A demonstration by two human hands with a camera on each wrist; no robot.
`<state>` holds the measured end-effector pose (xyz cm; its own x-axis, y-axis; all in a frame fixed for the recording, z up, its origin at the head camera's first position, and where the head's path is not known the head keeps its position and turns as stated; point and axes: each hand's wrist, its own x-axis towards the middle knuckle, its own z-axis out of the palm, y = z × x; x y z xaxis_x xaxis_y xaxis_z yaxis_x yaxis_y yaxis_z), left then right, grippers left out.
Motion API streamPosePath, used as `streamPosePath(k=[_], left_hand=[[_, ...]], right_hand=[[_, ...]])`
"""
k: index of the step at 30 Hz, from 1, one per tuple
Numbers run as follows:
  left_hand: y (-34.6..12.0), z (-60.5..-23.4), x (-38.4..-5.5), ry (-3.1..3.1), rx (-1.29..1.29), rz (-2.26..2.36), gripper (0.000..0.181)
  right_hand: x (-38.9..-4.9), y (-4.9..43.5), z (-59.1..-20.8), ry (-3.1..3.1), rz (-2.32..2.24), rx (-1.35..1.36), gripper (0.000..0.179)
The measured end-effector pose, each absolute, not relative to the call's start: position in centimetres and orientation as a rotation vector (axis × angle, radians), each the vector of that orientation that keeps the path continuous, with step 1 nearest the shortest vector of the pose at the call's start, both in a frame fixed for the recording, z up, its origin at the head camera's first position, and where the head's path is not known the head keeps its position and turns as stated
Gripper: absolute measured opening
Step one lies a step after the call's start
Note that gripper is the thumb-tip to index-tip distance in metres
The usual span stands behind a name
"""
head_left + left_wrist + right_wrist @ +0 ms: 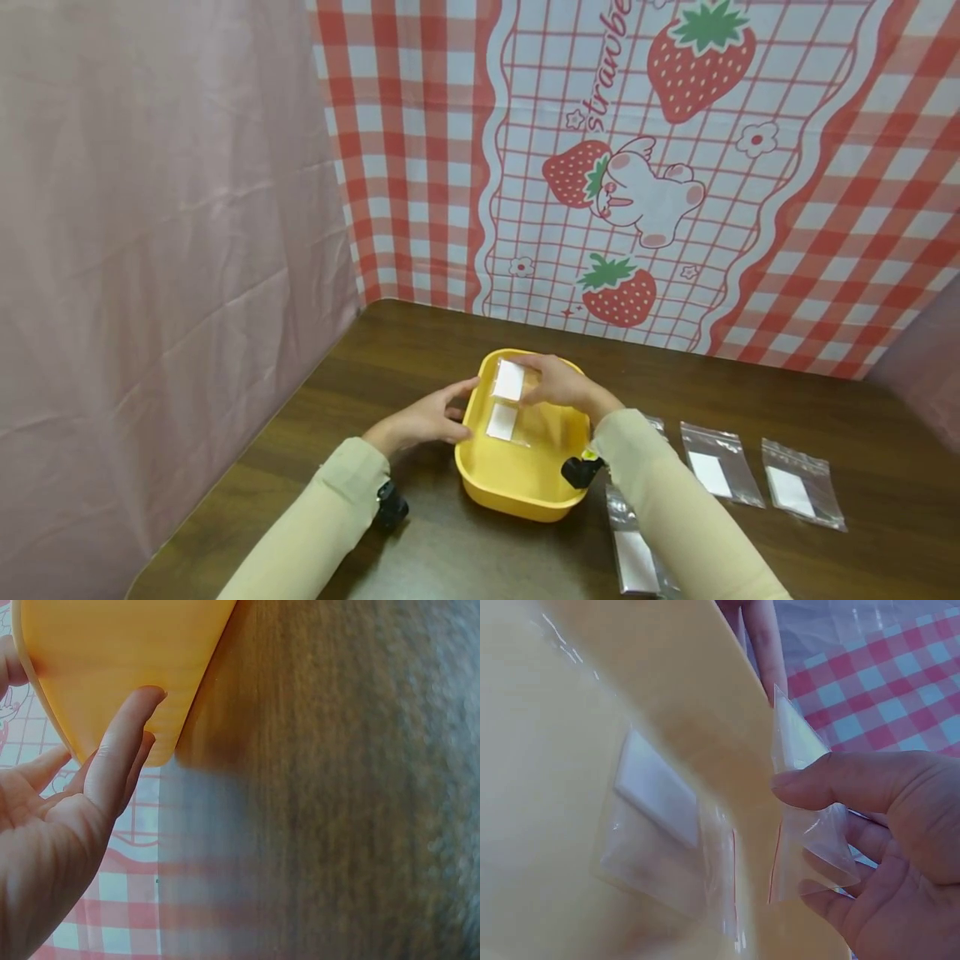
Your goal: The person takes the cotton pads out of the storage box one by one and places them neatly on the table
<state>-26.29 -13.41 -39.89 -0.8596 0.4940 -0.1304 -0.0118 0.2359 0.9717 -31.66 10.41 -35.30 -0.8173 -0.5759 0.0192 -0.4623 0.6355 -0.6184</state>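
A yellow plastic basin (517, 504) stands on the table in the head view. My right hand (558, 385) pinches a small clear zip bag (799, 742) with a white rectangular piece inside, thumb against its near face, above the basin's far part. Beneath it, a second zip bag (656, 787) with a white piece lies on the basin floor. At the basin's left side is my left hand (423, 418), fingers extended along the outer wall and near the rim. The left wrist view shows those fingers (112, 757) fairly straight against the yellow wall.
More zip bags with white pieces lie on the brown wooden table right of the basin: one bag (708, 473), another bag (806, 487) farther right, and a nearer bag (636, 562) partly under the right sleeve. A strawberry-print checked cloth (420, 167) hangs behind.
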Motion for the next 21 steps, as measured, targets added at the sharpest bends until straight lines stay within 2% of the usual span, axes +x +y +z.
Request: streamPosePath(k=[21], left_hand=[[-13.3, -39.8, -25.9, 2.077, 0.485, 1.684, 0.086]], right_hand=[[-29.0, 12.9, -34.3, 2.69, -1.149, -0.746, 0.066]])
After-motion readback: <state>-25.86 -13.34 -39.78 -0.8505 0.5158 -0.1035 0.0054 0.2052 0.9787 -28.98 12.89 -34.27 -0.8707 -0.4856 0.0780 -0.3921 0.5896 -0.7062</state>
